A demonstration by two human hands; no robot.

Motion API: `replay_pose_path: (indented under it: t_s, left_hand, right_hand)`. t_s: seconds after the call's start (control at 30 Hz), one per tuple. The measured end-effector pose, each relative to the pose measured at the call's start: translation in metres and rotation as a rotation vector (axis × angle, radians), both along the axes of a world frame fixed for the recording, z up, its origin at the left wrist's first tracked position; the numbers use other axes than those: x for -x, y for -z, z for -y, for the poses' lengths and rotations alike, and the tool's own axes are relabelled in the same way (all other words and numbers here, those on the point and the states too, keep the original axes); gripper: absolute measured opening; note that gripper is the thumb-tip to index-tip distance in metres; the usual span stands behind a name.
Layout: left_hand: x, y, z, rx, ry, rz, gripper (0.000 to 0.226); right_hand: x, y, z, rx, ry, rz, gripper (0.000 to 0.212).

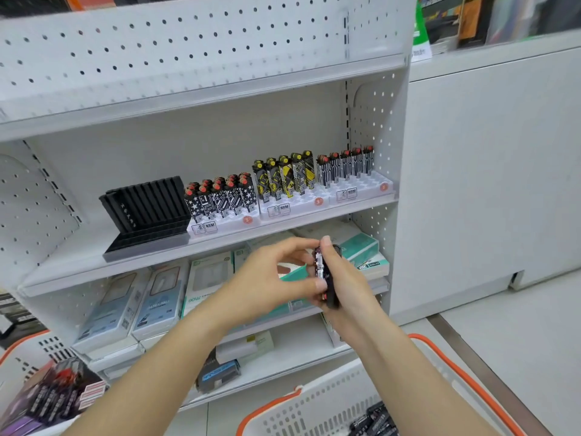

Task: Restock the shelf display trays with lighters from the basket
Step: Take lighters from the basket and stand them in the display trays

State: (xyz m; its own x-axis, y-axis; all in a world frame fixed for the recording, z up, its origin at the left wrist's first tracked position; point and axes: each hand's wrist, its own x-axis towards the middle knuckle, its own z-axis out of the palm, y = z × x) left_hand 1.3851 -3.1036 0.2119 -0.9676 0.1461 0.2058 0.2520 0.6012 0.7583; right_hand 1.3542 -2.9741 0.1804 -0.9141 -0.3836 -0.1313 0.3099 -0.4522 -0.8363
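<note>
White pegboard shelving [188,45] faces us. The lighters [327,275] sit bunched and gripped in our right hand [349,278], held below the stocked shelf, with our left hand [267,278] pinching one of them. Next, we judge, it needs seating in an empty front slot of the display trays [295,206] above.

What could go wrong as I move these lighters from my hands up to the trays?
The right hand grips a bunch of lighters while the left hand pinches one; the rest might slip, and they are not over the basket. The standing lighters in the white trays form tight rows, so pushing one in may topple neighbours. Each tray carries its own pattern; a mismatch is possible.
</note>
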Motion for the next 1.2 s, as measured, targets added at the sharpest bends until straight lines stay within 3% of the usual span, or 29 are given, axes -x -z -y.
replay_pose_path:
  t_s: [0.1,0.2,0.4,0.63,0.97,1.1,1.2]
  left_hand:
    - [-0.001,0.005,-0.004,0.187,0.017,-0.044,0.069]
    - [0.000,0.002,-0.003,0.228,0.034,-0.084,0.070]
    - [-0.004,-0.009,0.005,-0.239,0.026,0.034,0.035]
    - [-0.003,-0.017,0.010,-0.457,-0.150,-0.036,0.025]
    - [-0.010,-0.025,0.017,-0.456,-0.132,-0.103,0.027]
    - [-0.014,-0.030,0.023,-0.369,-0.009,-0.094,0.033]
    - [-0.015,-0.033,0.026,-0.241,-0.084,-0.184,0.026]
  right_hand:
    - [0.000,-0.003,-0.002,0.054,0.021,0.030,0.030]
    - [-0.002,-0.004,-0.004,0.088,0.004,0.068,0.033]
    - [0.005,-0.003,-0.013,0.087,-0.027,0.075,0.026]
    - [0.004,-0.003,-0.014,0.062,-0.072,0.010,0.023]
    - [-0.002,-0.003,-0.002,0.022,-0.087,-0.027,0.015]
    - [0.000,-0.001,0.000,0.093,-0.156,0.044,0.027]
    - [0.001,0.002,0.002,0.037,-0.208,0.027,0.034]
